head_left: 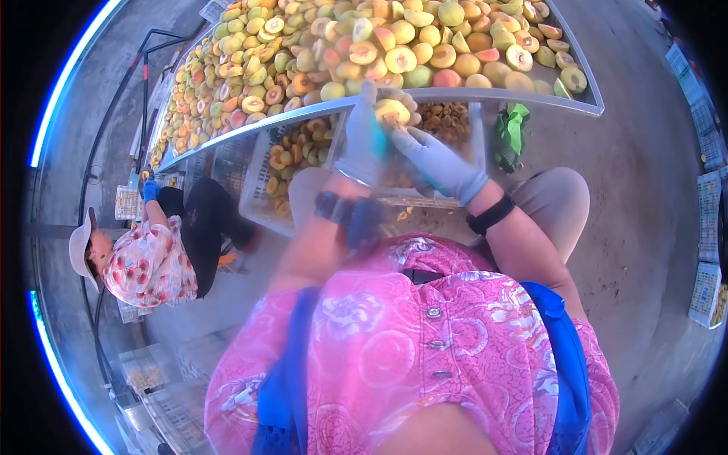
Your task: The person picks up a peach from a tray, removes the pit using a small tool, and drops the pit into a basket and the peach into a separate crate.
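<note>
Both my hands wear light gloves and meet just past the near edge of a metal-rimmed table (303, 108) heaped with halved fruit (400, 59). My left hand (365, 136), partly blurred, has its fingers around a yellow fruit piece (392, 113). Close against the same piece from the right is my right hand (440, 161), its fingers closed; whatever they hold is too small to make out. Below the hands stands a crate of brownish fruit pieces (479, 136), partly covered by my gloves. Another crate (258, 178) with orange halves is left of it.
A co-worker (152, 258) in a white cap sits at the left, one blue-gloved hand by the table's corner. A green bag (512, 136) lies right of the crates. More crates (709, 212) line the far right, and others (163, 394) stand at lower left.
</note>
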Demonstrator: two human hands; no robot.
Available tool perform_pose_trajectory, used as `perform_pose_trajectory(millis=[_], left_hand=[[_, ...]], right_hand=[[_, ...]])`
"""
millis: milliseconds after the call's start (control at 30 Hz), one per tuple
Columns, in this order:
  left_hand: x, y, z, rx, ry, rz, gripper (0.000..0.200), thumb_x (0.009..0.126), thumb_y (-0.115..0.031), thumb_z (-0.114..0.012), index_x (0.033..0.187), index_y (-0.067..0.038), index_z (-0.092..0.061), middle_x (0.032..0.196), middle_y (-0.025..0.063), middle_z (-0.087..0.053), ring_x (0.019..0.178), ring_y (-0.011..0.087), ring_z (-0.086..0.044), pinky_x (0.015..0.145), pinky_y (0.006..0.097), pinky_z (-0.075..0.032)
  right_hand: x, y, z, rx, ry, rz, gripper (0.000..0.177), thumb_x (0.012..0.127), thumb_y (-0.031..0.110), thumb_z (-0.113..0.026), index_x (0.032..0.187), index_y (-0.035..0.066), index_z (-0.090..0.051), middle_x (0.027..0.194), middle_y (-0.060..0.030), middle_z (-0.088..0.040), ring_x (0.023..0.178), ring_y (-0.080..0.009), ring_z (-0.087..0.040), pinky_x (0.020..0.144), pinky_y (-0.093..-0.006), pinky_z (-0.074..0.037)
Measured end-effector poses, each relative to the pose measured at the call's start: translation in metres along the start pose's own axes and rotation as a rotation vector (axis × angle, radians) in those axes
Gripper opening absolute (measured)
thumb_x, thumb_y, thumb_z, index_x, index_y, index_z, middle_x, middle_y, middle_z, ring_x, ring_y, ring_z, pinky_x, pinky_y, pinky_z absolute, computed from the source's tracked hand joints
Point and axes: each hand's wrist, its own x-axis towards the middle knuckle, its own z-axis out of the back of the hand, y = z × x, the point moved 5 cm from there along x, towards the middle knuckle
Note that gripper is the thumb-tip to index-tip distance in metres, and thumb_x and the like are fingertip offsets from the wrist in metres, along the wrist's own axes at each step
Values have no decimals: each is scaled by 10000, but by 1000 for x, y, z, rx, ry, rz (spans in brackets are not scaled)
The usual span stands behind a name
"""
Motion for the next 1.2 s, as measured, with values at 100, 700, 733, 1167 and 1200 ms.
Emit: perform_pose_trajectory(millis=[100, 700, 733, 1167, 1200], left_hand=[[-10, -6, -6, 29, -56, 136, 514, 937, -540, -504, 889, -38, -601, 821, 104, -617, 713, 219, -608, 647, 336, -519], [-14, -3, 4, -155, 250, 258, 421, 940, -491, -542, 827, -88, -586, 849, 89, -634, 739, 242, -639, 684, 393, -567], [-12, 0, 7, -158, 251, 256, 421, 940, -491, -542, 827, -88, -586, 849, 89, -634, 739, 242, -639, 684, 393, -567], [33, -109, 135, 738, -387, -431, 315, 947, -265, -581, 1091, 5, -653, 1038, 100, -654, 964, 172, -620, 858, 298, -495], [42, -111, 123, 1070, -390, -550, 310, 934, -262, -599, 1087, 0, -662, 1055, 92, -652, 997, 165, -609, 885, 296, -476]], right_hand=[[-1, -2, -4, 77, 113, -71, 314, 998, 418, -497, 1041, 110, -544, 693, 47, -462, 540, -47, -394, 444, -226, -311], [0, -18, -28, 518, 354, -248, 326, 1003, 400, -484, 909, 95, -550, 614, 60, -445, 533, -98, -458, 528, -216, -421], [1, -20, -30, 625, 381, -286, 339, 1005, 402, -477, 885, 93, -549, 615, 54, -455, 563, -110, -474, 592, -228, -448], [37, -46, -14, 939, 395, -189, 363, 1019, 463, -399, 1006, 134, -552, 640, 66, -393, 410, -42, -341, 330, -229, -302], [38, -47, -16, 894, 390, -202, 357, 1016, 466, -406, 996, 139, -548, 642, 63, -398, 409, -45, -337, 332, -230, -302]])
